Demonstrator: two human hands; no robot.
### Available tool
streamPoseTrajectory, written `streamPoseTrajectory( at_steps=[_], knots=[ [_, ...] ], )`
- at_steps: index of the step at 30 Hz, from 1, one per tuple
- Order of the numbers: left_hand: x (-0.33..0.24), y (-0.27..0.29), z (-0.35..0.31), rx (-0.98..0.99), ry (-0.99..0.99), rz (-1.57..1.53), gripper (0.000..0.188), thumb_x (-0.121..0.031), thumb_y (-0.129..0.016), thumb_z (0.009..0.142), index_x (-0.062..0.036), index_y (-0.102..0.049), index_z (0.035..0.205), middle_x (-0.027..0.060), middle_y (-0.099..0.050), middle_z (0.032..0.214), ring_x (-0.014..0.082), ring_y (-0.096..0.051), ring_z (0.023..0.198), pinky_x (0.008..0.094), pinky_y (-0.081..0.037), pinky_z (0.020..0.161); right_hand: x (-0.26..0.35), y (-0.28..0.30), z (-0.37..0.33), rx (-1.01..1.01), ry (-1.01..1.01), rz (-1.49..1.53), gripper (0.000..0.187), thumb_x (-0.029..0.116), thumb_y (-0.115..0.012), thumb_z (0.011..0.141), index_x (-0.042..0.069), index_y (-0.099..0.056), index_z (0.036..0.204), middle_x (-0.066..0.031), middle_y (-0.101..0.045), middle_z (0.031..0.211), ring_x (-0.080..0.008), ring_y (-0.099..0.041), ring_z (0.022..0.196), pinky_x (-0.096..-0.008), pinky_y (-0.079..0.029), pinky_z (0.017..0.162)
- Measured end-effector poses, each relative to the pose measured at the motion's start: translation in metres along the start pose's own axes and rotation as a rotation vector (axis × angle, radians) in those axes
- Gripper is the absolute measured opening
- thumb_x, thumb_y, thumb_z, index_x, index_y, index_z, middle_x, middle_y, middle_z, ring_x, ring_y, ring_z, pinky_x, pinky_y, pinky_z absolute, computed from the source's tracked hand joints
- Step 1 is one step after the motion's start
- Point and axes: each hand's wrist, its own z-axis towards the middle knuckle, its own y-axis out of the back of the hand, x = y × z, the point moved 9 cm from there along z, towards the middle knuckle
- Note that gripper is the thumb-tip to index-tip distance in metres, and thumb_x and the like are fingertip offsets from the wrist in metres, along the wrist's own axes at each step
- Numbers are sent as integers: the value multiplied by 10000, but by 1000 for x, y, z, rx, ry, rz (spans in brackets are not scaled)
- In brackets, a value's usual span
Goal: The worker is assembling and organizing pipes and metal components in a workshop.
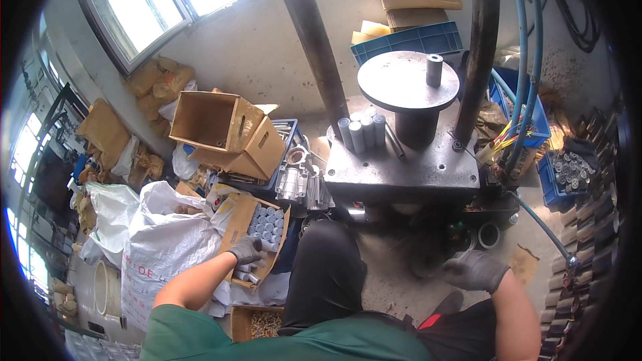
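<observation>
My left hand (246, 251), in a dark grey glove, reaches into a cardboard box (234, 227) of grey metal cylinders (267, 220). Its fingers are closed on the end of one cylinder (269, 246) lying near the box's middle. Other cylinders in the box stand upright in rows, and a few lie flat at the near end. My right hand (476, 271), gloved the same way, hangs over the floor right of my knee. Its fingers are loosely bent and apart, with nothing visible in them.
Ahead stands a press with a round steel plate (394, 83) bearing one cylinder (434, 70); several more cylinders (364, 132) stand on its base. Dark columns and blue hoses (528, 67) flank it. White sacks (167, 247) and cartons (210, 120) fill the left; a blue crate (552, 184) of parts sits right.
</observation>
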Motion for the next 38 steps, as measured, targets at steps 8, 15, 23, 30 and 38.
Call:
streamPoseTrajectory(
  at_steps=[8, 15, 23, 30, 38],
  knots=[
    [-234, 81, -76, -56, -372, 20, 492, 84, -720, 828, 35, -734, 1317, 188, -807, 1092, 269, -797, 1055, 411, -695, 893, 18, 10, 11, -27, 72, 24, 430, 400, -688, 959, 84, -780, 1236, -199, -760, 1112, -408, -730, 1058, -507, -588, 935],
    [-389, 90, -67, -54, -478, -33, 464, -61, -707, 871, -7, -669, 1330, 172, -792, 1241, 271, -790, 986, 343, -628, 635, 34, 46, 62, -274, 153, 43, 376, 370, -714, 955, 84, -779, 1191, -205, -759, 1125, -412, -734, 1041, -503, -594, 919],
    [-430, 45, 10, -70, -420, -64, 477, -214, -888, 778, -14, -739, 1185, 150, -762, 1074, 262, -764, 888, 386, -653, 694, 92, 102, 199, -620, 31, 236, 734, 320, -842, 838, 10, -590, 1453, -280, -701, 1243, -426, -690, 1198, -498, -564, 1047],
    [-443, 42, 46, -60, -667, 145, 424, -244, -795, 902, -10, -740, 1252, 151, -753, 1051, 222, -731, 836, 360, -617, 706, 107, 109, 298, -709, -261, 486, 836, 388, -905, 785, 103, -548, 1485, -227, -644, 1438, -407, -670, 1294, -489, -558, 1087],
    [-424, 47, 33, -72, -556, -33, 675, -467, -729, 986, -117, -539, 1530, 150, -744, 1192, 254, -725, 778, 396, -620, 688, 102, 111, 304, -660, -336, 477, 637, 345, -889, 813, 109, -676, 1365, -204, -769, 1255, -377, -740, 1186, -479, -585, 1023]
  ],
)
